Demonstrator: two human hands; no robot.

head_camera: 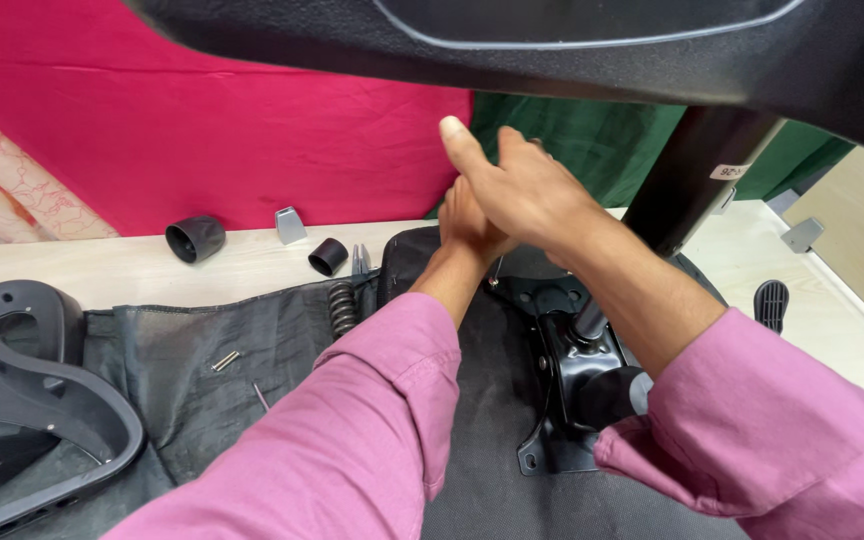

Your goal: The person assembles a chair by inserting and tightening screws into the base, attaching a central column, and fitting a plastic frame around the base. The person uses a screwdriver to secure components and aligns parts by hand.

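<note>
Our two hands meet above a chair's metal base plate.
The right hand [522, 190] lies loosely open over the left hand [467, 235], whose grip we cannot tell; the plate [562, 350] rests flat on cloth [202, 370], steady for work.

The light is bright, even and soft, with only weak shadows under the right hand [527, 190] and the sleeves. No strong glare (a faint shine on the black metal plate [562, 400]). The dark chair part [552, 45] on top looks blurred.
</note>
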